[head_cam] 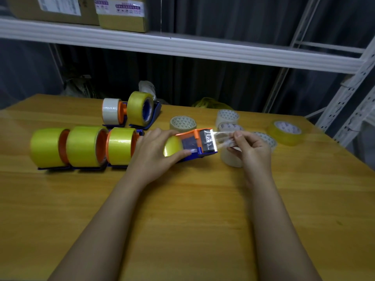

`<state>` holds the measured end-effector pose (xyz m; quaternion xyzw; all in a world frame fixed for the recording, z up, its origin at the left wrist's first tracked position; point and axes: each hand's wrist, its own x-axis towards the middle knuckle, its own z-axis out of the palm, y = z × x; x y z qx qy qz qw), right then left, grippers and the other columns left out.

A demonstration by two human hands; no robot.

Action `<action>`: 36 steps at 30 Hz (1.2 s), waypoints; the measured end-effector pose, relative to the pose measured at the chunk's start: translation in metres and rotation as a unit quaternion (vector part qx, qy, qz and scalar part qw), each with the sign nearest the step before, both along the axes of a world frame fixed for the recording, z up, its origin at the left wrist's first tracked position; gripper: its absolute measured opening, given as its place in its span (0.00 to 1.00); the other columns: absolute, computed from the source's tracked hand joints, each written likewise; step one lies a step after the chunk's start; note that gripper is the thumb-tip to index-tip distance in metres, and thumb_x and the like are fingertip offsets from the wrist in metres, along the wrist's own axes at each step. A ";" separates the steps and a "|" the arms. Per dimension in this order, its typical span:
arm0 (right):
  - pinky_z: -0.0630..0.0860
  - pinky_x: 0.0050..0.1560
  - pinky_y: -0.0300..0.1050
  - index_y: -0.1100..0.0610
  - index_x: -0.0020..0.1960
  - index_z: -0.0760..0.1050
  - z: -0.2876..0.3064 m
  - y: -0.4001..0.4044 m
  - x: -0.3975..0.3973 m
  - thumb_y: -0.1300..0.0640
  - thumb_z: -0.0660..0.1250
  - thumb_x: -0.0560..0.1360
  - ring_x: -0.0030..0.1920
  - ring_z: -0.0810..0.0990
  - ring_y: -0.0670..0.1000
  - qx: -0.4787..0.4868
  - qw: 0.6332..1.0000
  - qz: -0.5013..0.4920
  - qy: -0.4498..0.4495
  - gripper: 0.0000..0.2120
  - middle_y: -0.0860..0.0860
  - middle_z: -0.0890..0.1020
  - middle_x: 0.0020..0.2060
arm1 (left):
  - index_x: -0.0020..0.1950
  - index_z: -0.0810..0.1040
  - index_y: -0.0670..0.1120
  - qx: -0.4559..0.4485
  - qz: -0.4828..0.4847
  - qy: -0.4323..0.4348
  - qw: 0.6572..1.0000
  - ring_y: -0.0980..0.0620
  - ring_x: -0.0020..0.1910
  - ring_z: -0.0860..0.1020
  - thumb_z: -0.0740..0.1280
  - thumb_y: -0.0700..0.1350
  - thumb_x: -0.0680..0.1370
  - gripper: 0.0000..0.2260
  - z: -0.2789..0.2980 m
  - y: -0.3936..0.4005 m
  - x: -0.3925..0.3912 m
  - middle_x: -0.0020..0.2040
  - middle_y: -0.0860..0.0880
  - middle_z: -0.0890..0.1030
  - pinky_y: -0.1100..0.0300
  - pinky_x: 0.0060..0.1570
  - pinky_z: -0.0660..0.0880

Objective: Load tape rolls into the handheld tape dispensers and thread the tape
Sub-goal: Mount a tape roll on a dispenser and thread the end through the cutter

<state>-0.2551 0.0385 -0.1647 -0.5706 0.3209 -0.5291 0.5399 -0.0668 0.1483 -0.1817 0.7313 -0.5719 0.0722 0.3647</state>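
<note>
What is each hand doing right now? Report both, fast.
Left hand: closed, gripping the tape dispenser around its yellow roll.
Right hand: closed, pinching the clear tape end pulled past the dispenser's toothed blade.

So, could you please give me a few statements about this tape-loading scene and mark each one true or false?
1. The left hand grips the blue and orange plastic tape dispenser. True.
2. The right hand rests flat on the wooden table. False: it pinches the clear tape end pulled past the dispenser's toothed blade.
3. Three loaded dispensers with yellow tape rolls stand in a row to the left. True.
4. The held dispenser has no roll in it. False: it holds a yellow roll.
5. The cardboard boxes sit on the table. False: they sit on the white shelf above.
</note>
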 end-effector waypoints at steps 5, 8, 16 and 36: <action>0.81 0.40 0.38 0.55 0.41 0.78 -0.001 0.002 0.004 0.62 0.62 0.79 0.46 0.82 0.51 0.016 1.000 0.009 0.000 0.10 0.51 0.83 0.44 | 0.64 0.74 0.52 -0.013 -0.001 0.001 1.000 0.53 0.55 0.71 0.57 0.69 0.69 0.31 -0.003 -0.002 0.000 0.49 0.54 0.73 0.57 0.53 0.63; 0.80 0.43 0.39 0.54 0.41 0.80 -0.001 -0.001 0.001 0.62 0.63 0.79 0.45 0.81 0.48 0.009 1.000 0.005 0.012 0.11 0.50 0.83 0.42 | 0.64 0.74 0.52 -0.015 -0.010 0.005 1.000 0.53 0.55 0.70 0.63 0.71 0.68 0.32 -0.002 -0.001 0.001 0.49 0.54 0.73 0.57 0.54 0.63; 0.81 0.42 0.37 0.54 0.50 0.80 -0.004 -0.004 0.000 0.60 0.69 0.76 0.42 0.81 0.42 -0.003 0.999 -0.041 0.016 0.05 0.48 0.82 0.44 | 0.64 0.75 0.50 -0.041 -0.022 -0.005 0.999 0.57 0.51 0.68 0.63 0.72 0.63 0.37 -0.002 0.001 0.005 0.47 0.56 0.70 0.56 0.53 0.65; 0.75 0.29 0.36 0.51 0.50 0.75 0.006 -0.010 -0.008 0.57 0.63 0.80 0.35 0.76 0.44 0.027 0.972 -0.181 -0.147 0.03 0.50 0.79 0.42 | 0.63 0.76 0.47 -0.123 -0.006 -0.001 0.992 0.57 0.49 0.68 0.64 0.67 0.67 0.32 0.007 0.004 0.007 0.47 0.55 0.70 0.55 0.49 0.68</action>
